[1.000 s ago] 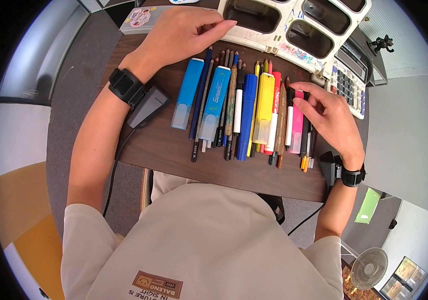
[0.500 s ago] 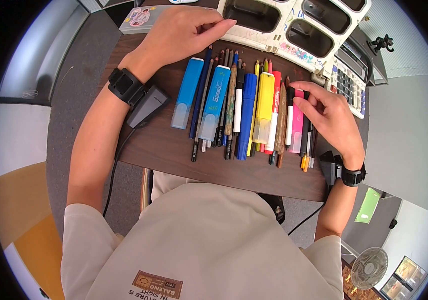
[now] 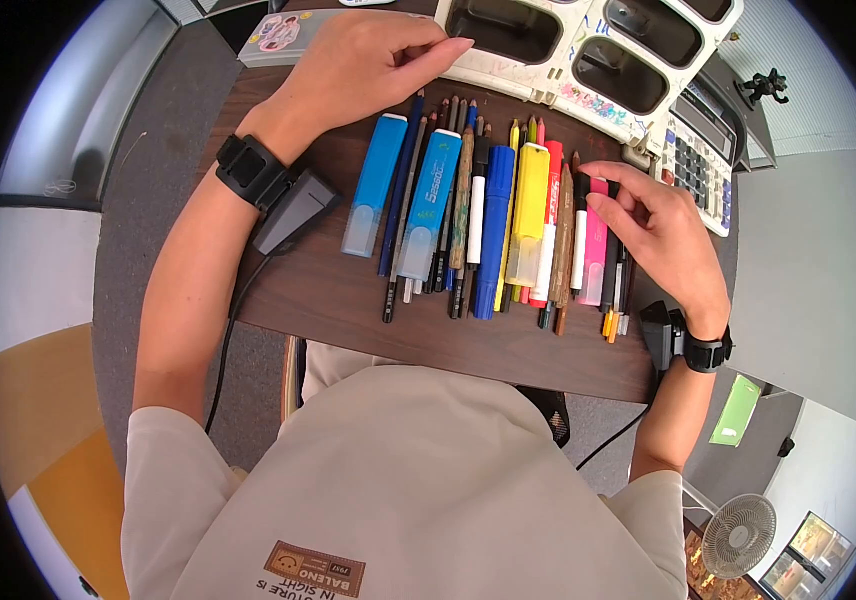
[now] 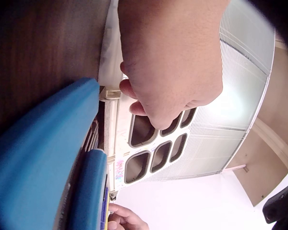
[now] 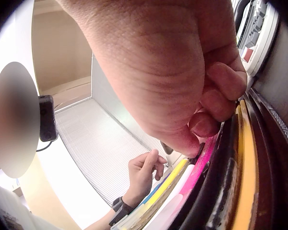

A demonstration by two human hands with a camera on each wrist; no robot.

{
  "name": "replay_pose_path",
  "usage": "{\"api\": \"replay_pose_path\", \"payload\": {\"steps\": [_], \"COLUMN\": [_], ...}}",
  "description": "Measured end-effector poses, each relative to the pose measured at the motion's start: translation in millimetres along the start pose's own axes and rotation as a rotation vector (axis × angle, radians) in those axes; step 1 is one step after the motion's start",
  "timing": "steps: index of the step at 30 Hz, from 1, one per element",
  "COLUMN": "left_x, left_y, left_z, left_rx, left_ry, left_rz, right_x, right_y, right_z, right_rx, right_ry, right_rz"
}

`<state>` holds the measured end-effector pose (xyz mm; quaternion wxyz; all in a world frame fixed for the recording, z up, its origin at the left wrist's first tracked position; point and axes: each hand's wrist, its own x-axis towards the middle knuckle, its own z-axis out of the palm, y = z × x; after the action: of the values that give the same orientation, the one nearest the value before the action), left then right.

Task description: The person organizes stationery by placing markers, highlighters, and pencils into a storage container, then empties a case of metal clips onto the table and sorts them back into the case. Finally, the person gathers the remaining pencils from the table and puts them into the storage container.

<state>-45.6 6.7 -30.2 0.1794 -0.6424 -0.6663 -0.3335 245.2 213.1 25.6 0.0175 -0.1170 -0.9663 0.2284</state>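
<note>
Across the dark brown table (image 3: 428, 345) lies a side-by-side row of pens, pencils and markers. Two blue highlighters (image 3: 430, 205) are at its left; a thick blue marker (image 3: 493, 235) and a yellow highlighter (image 3: 529, 205) lie mid-row. My right hand (image 3: 670, 230) is at the right end, thumb and index finger pinching the black end of a white marker (image 3: 578, 255) beside a pink highlighter (image 3: 595, 240). Its other fingers (image 5: 218, 103) are curled in. Beyond the row's left end, my left hand (image 3: 373, 75) is loosely curled and holds nothing, thumb pointing at the white organizer (image 3: 508, 78).
The organizer's dark compartments stand along the back. A calculator (image 3: 693, 165) is at the right behind my right hand. A grey box (image 3: 293, 38) with a sticker lies at the back left. Cables run from the wrist cameras past the table's front edge.
</note>
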Motion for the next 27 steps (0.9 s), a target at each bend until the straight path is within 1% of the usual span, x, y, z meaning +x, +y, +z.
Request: {"api": "replay_pose_path", "payload": {"steps": [10, 13, 16, 27], "left_x": [-0.3, -0.7, -1.3, -1.3], "left_y": [0.3, -1.1, -1.8, 0.4], "left_z": [0.4, 1.7, 1.6, 1.7], "left_rx": [0.019, -0.014, 0.005, -0.009], "left_ry": [-0.001, -0.002, -0.003, -0.015], "left_rz": [-0.004, -0.013, 0.008, -0.02], "right_x": [0.0, 0.2, 0.2, 0.1], "right_y": [-0.9, 1.7, -0.2, 1.5], "right_z": [0.0, 0.7, 0.0, 0.0], "right_rx": [0.007, 0.004, 0.015, -0.001], "right_ry": [0.0, -0.005, -0.008, -0.003], "right_rz": [0.005, 0.005, 0.017, -0.005]}}
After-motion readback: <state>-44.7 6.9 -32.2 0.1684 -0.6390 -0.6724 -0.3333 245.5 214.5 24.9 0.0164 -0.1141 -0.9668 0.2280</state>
